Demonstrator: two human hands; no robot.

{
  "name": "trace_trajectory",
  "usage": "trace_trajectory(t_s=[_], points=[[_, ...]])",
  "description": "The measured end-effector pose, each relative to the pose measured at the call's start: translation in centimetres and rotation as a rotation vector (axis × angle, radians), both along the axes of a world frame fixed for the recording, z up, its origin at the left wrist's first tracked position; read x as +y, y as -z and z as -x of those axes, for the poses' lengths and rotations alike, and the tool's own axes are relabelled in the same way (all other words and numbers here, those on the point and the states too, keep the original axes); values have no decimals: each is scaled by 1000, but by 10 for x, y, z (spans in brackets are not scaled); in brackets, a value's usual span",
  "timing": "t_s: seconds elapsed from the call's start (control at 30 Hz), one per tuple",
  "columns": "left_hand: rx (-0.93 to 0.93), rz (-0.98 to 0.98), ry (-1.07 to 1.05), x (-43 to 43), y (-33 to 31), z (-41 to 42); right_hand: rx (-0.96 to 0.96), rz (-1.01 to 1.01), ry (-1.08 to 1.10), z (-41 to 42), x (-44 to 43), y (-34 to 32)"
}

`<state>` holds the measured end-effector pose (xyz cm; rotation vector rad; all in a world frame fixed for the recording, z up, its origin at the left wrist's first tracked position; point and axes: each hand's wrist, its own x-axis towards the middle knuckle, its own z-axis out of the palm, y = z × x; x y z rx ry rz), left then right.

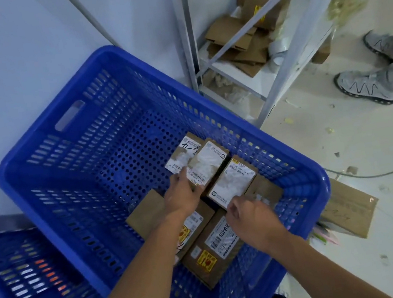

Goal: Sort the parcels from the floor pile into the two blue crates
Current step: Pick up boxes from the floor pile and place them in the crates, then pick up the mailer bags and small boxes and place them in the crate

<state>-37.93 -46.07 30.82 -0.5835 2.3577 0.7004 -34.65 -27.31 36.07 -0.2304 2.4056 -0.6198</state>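
In blue crate (110, 137): left hand (182, 193) grips white-labelled parcel (209, 163), right hand (252, 218) pinches neighbouring parcel (232, 182); box label (219, 240) reads 2V04A-5525

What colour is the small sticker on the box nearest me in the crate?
The sticker is yellow with red marks; the head view shows it.

Floor (386, 156) with blue crate (113, 126), flat cardboard (348, 209)
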Motion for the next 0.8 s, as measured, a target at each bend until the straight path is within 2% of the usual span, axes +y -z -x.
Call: trace_trajectory(t_s=[0.17,0.27,0.33,0.5,0.63,0.8], points=[[-24,-42,-26,-12,-62,-31,12,-112,-217,-6,13,-37],[-37,-26,-72,-11,-121,-53,5,-132,-213,-8,26,-72],[19,32,-63,-2,-167,-69,20,-134,-225,-13,36,-99],[84,5,-169,24,-254,-113,72,-114,-285,-29,60,-164],[177,-44,-218,50,-299,-152,61,-141,-299,-47,80,-204],[164,-38,-193,75,-324,-203,25,-83,-243,-76,102,-241]])
